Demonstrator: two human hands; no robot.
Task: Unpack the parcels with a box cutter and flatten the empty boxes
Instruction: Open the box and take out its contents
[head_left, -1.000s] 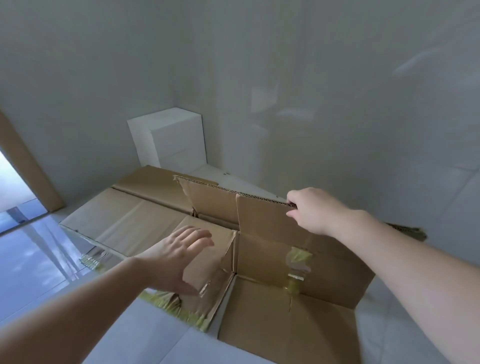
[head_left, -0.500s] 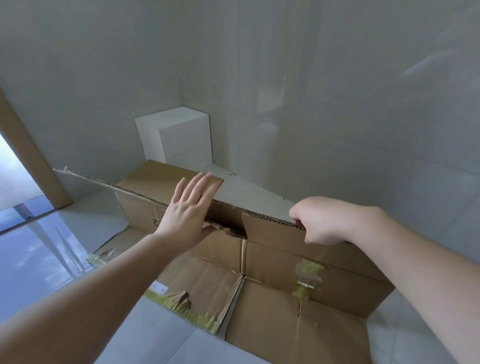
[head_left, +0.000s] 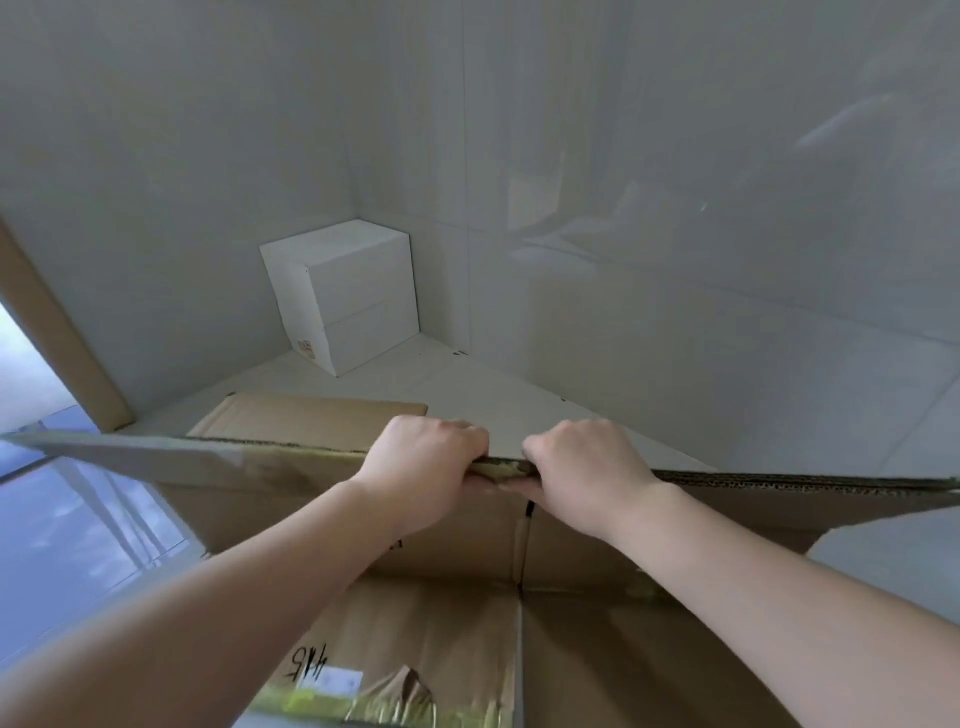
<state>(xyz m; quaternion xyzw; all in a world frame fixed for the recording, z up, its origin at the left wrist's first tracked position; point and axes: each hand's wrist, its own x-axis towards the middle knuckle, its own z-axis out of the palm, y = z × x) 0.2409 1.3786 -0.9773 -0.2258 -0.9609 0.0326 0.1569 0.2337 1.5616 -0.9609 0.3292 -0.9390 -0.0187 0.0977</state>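
Brown corrugated cardboard, gripped along its raised top edge by both our hands.

From the head view, we see our left hand (head_left: 423, 462) and our right hand (head_left: 582, 465) side by side at the middle of the cardboard box (head_left: 452, 613), each with fingers curled over the far side of the upper edge and the thumb pressing the near face, so both are clamped on the board. The box is opened out: one panel stands up in front of us, its edge running almost across the frame, and the lower panels lie on the pale tiled floor (head_left: 883, 431), with strips of yellowish tape (head_left: 363, 704) and a handwritten number near the bottom. Another flap (head_left: 306, 418) lies flat behind the raised edge. A white box (head_left: 343, 296) sits in the corner, well apart from the cardboard.
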